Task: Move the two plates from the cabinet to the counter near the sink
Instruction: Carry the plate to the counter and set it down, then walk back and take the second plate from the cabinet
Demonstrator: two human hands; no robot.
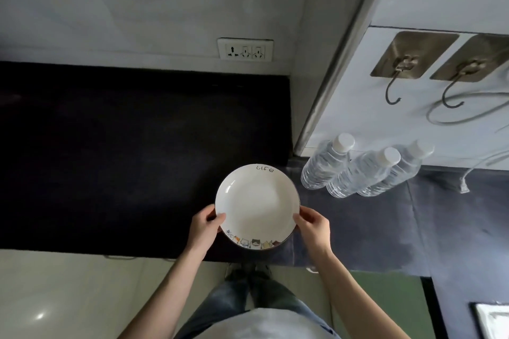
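Note:
A white plate with the word "life" at its far rim and small coloured figures along its near rim sits level over the dark counter. My left hand grips its left edge, thumb on the rim. My right hand grips the right edge the same way. I cannot tell whether one plate or a stack is held, nor whether it touches the counter. No cabinet or sink shows.
Three clear water bottles with white caps stand just right of the plate. A wall socket is behind the counter. Two metal hooks hang on the right wall panel. Pale floor and my shoes lie below the counter's front edge.

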